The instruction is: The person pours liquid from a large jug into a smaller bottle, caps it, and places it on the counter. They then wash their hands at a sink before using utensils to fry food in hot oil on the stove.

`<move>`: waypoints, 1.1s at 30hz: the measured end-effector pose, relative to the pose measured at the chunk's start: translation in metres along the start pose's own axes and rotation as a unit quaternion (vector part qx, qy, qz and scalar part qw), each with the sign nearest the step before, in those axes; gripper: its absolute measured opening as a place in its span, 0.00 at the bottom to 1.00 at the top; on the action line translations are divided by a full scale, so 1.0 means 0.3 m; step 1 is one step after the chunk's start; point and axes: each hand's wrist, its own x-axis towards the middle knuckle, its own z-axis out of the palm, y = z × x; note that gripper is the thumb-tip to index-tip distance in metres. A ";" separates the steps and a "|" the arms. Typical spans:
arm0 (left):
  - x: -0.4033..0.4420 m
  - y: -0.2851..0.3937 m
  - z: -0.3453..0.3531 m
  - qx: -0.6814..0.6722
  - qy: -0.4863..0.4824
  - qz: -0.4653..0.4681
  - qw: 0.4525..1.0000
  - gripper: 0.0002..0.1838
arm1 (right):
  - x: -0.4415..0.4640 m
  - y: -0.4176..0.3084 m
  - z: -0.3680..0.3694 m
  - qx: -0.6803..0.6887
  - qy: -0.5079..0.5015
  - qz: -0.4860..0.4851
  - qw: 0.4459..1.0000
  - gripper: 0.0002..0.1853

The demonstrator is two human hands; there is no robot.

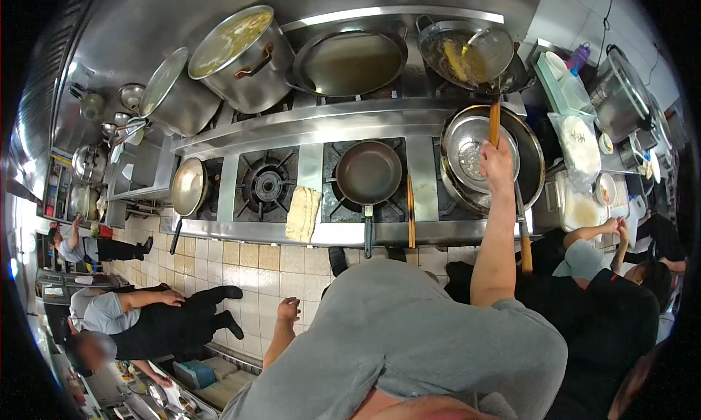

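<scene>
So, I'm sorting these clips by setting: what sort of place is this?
Probably a commercial kitchen: a large stockpot stands on a long steel range with several burners, and other people in grey and black are nearby.

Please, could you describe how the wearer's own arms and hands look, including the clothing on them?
The right hand and left hand are bare, with no gloves visible. The right forearm is uncovered below a plain, short grey sleeve. The left sleeve is hidden. Any rings are too small to tell.
</scene>
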 end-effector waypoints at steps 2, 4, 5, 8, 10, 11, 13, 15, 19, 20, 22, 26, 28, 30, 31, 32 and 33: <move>-0.005 0.006 0.001 0.010 0.008 -0.003 1.000 0.21 | -0.006 -0.002 -0.007 0.054 -0.019 0.009 0.998 0.03; -0.002 0.015 0.001 0.006 0.004 -0.001 1.000 0.21 | -0.015 -0.012 -0.015 0.121 -0.045 0.068 0.989 0.05; 0.001 0.017 0.001 0.001 0.001 -0.001 1.000 0.21 | -0.017 -0.006 -0.018 0.121 -0.044 0.068 0.989 0.05; 0.007 0.030 -0.004 0.004 -0.010 0.004 1.000 0.21 | -0.031 0.003 -0.023 0.218 -0.065 0.086 0.970 0.03; 0.003 0.033 -0.001 0.006 -0.007 0.004 1.000 0.22 | -0.045 -0.007 -0.028 0.298 -0.101 0.083 0.945 0.04; 0.000 0.037 -0.001 0.008 -0.003 0.004 1.000 0.22 | -0.042 -0.002 -0.032 0.299 -0.100 0.083 0.945 0.04; 0.000 0.041 -0.001 0.012 -0.003 0.004 1.000 0.22 | -0.023 0.018 -0.047 0.365 -0.148 0.088 0.915 0.09; 0.003 0.039 -0.001 0.015 -0.003 0.003 1.000 0.23 | 0.000 0.041 -0.054 0.394 -0.159 0.095 0.900 0.10; 0.003 0.032 -0.001 0.016 -0.005 0.002 1.000 0.22 | 0.028 0.046 -0.056 0.481 -0.202 0.119 0.845 0.12; 0.003 0.031 0.000 0.015 -0.004 0.002 1.000 0.22 | 0.032 0.046 -0.053 0.481 -0.203 0.119 0.845 0.12; 0.001 0.028 -0.001 0.015 -0.003 0.005 1.000 0.22 | 0.037 0.043 -0.043 0.528 -0.221 0.114 0.812 0.13; 0.001 0.027 -0.002 0.015 0.003 0.007 1.000 0.22 | 0.040 0.023 -0.015 0.561 -0.229 0.121 0.787 0.14; 0.002 0.025 -0.004 0.011 0.003 0.005 1.000 0.22 | 0.044 0.016 -0.004 0.577 -0.226 0.123 0.775 0.14; 0.003 0.022 -0.001 0.007 0.003 0.004 1.000 0.22 | 0.043 0.006 0.009 0.579 -0.225 0.120 0.775 0.14; 0.000 0.021 -0.002 0.009 0.006 0.002 1.000 0.22 | 0.044 0.003 0.012 0.581 -0.223 0.117 0.774 0.14; -0.002 0.023 0.000 0.012 0.008 0.001 1.000 0.22 | 0.049 0.004 0.014 0.580 -0.223 0.117 0.775 0.14; -0.004 0.024 0.000 0.013 0.008 0.001 1.000 0.22 | 0.054 0.008 0.016 0.589 -0.229 0.117 0.766 0.14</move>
